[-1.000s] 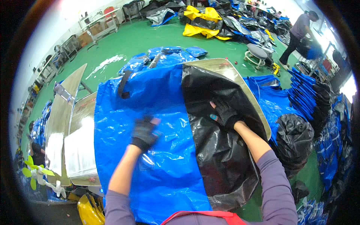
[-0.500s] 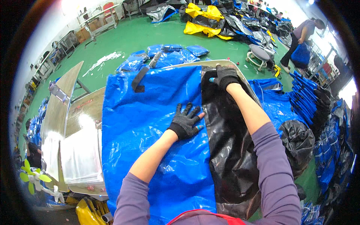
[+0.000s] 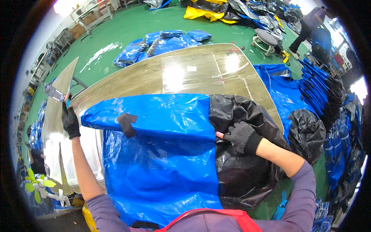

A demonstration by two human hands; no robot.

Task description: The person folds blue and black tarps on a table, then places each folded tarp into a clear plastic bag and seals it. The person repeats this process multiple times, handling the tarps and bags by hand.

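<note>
A blue and black plastic sheet piece (image 3: pixel 170 162) lies over the table, its far part folded back toward me in a loose roll. On the black part, my right hand (image 3: pixel 240 137) in a dark knit glove is closed on the material, thumb pointing left. My left hand (image 3: pixel 70 121), gloved too, is stretched out over the table's left side, off the sheet, fingers extended. Just beyond its fingertips is a clear bottle (image 3: pixel 55 93). A dark patch (image 3: pixel 126 124) sits on the blue fold.
The wood-grain table top (image 3: pixel 150 79) shows beyond the fold. Clear plastic bags (image 3: pixel 89 143) lie at left, near a small green-bladed fan (image 3: pixel 38 184). Blue packages (image 3: pixel 166 43) lie on the green floor beyond. A stool (image 3: pixel 266 38), blue bundles and a co-worker (image 3: pixel 309 29) are at far right.
The sheet's far edge has come toward me, baring the table top. My left hand has left the sheet and moved left. My right hand has drawn nearer and closed.
</note>
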